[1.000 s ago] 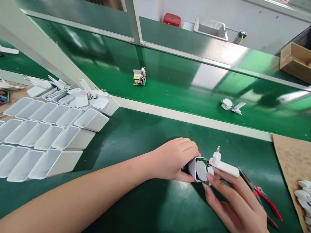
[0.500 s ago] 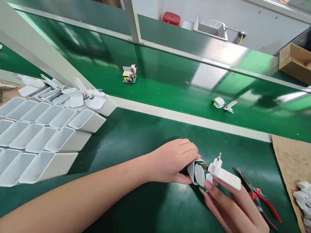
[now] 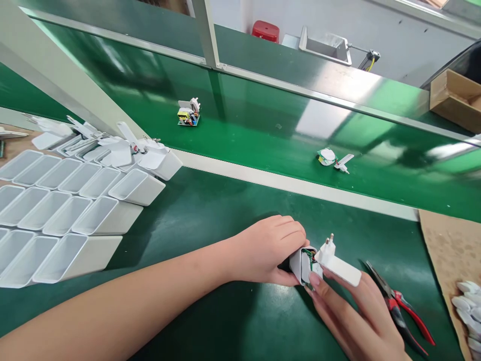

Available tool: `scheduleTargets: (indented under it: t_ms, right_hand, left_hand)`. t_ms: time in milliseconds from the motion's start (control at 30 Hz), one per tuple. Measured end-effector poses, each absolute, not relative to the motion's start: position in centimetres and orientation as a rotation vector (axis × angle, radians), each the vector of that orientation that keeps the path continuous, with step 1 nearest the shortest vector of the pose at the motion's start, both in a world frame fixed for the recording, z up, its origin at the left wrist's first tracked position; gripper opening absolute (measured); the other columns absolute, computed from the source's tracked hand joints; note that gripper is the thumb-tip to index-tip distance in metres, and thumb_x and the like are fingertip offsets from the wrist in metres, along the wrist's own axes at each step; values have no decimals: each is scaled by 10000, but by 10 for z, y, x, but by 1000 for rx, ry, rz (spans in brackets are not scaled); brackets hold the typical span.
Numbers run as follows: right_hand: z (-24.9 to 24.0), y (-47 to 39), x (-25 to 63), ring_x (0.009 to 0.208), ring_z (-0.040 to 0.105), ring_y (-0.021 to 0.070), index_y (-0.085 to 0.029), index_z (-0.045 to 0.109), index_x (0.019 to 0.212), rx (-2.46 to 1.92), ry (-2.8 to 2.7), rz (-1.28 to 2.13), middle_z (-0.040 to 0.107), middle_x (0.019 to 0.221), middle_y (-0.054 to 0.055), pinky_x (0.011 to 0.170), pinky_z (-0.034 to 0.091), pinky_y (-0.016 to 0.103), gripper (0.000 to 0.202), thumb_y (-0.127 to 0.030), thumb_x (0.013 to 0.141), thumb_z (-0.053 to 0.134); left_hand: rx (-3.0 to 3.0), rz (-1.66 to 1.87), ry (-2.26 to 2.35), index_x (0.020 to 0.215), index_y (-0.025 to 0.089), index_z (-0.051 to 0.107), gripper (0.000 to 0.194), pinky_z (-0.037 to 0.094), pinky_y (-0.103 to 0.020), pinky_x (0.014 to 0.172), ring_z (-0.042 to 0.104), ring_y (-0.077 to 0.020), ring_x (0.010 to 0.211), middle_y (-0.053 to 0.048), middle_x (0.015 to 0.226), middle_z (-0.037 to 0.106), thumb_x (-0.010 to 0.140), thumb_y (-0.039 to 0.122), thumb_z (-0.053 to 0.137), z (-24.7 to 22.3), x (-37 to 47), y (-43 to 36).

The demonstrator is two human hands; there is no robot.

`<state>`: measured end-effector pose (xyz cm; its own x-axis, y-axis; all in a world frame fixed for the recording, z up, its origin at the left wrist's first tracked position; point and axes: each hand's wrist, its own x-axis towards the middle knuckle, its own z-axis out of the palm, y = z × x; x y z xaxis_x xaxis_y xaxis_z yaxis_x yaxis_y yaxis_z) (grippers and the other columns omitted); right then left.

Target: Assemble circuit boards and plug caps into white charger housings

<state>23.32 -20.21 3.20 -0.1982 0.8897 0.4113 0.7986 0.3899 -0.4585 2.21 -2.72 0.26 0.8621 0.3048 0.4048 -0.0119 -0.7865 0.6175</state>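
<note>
My left hand (image 3: 272, 250) is wrapped round a white plastic housing (image 3: 296, 264), its open end facing right. A green circuit board with a white pad (image 3: 306, 265) sits partly inside that opening. The fingers of my right hand (image 3: 349, 301) pinch the board's outer end. Above these fingers, a white plug piece (image 3: 340, 265) with two metal pins pointing up lies against the right hand, close to the housing's mouth. Red-and-black pliers (image 3: 400, 301) rest on the green table just right of my right hand.
Rows of white housings (image 3: 101, 255) stand at left, with plug pieces (image 3: 120, 150) on the back ones. Beyond a pale rail (image 3: 300, 185), two circuit assemblies (image 3: 189, 114) (image 3: 326, 157) lie on a green belt. Cardboard (image 3: 443, 250) with white parts (image 3: 468, 306) is at right.
My right hand has moved left, and the board sits deeper in the housing. The plug piece has come nearer the opening. Both assemblies on the belt have shifted left.
</note>
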Motion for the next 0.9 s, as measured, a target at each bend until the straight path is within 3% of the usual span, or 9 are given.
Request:
scheduleTargets:
  t_ms: [233, 500, 700, 900]
  right_hand:
    - [38, -187, 228, 1052, 670, 294, -262, 670, 1494, -1530, -2174, 27, 652, 1291, 153, 881, 603, 436, 532, -164, 979, 759]
    - [35, -184, 228, 1028, 709, 245, -211, 690, 1393, -1453, -1909, 287, 685, 1201, 123, 820, 608, 349, 450, -40, 976, 681]
    - [26, -181, 226, 1172, 718, 297, -151, 659, 1483, -1319, -2050, 117, 741, 1289, 155, 974, 625, 438, 589, 33, 926, 713]
    - [18, -181, 226, 1247, 718, 282, -147, 588, 1555, -1269, -2135, 74, 760, 1353, 150, 1029, 642, 461, 709, 83, 899, 729]
  left_hand:
    - [2319, 593, 308, 1081, 176, 603, 352, 553, -406, 887, 702, -282, 995, -115, 1078, 733, 854, 371, 789, 0, 24, -27]
    - [2282, 570, 311, 1053, 192, 575, 415, 534, -400, 880, 669, -260, 968, -92, 1055, 701, 876, 476, 820, -1, 24, -23]
    - [2266, 587, 324, 1037, 196, 566, 409, 527, -404, 871, 661, -261, 954, -81, 1033, 692, 859, 455, 828, -2, 26, -24]
    - [2261, 564, 371, 1038, 202, 560, 406, 529, -421, 890, 663, -286, 995, -93, 1069, 691, 828, 408, 840, -4, 27, -23]
